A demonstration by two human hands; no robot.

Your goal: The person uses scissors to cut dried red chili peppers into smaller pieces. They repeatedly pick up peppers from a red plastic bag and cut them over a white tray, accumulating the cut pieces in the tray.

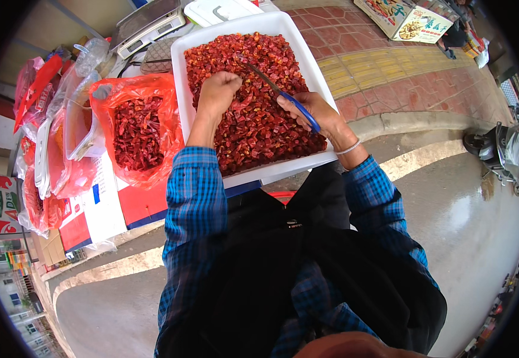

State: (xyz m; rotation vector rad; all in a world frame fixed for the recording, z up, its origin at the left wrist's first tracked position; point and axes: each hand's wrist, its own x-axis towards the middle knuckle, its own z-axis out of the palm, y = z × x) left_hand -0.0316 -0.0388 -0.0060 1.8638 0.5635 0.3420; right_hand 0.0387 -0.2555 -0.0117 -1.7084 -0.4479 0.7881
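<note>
A white plastic tray (pixel 326 85) full of cut dried red chilli pieces (pixel 259 143) lies before me. My left hand (pixel 220 93) is over the tray's left half, its thumb and fingers drawn together; whether a chilli is between them is hidden. My right hand (pixel 315 112) grips scissors (pixel 299 109) by their blue handles, over the tray's right part. The blades point up and left above the chillies and look closed. Left of the tray, an open red plastic bag (pixel 100 107) holds more dried red chillies (pixel 138 138).
A digital scale (pixel 149 31), a white lid (pixel 219 11) and a patterned pouch (pixel 158 56) are behind the bag and tray. Plastic bags and tubs (pixel 78 121) crowd the far left. A printed carton (pixel 409 22) stands on the pavement; a parked scooter (pixel 496 147) is at right.
</note>
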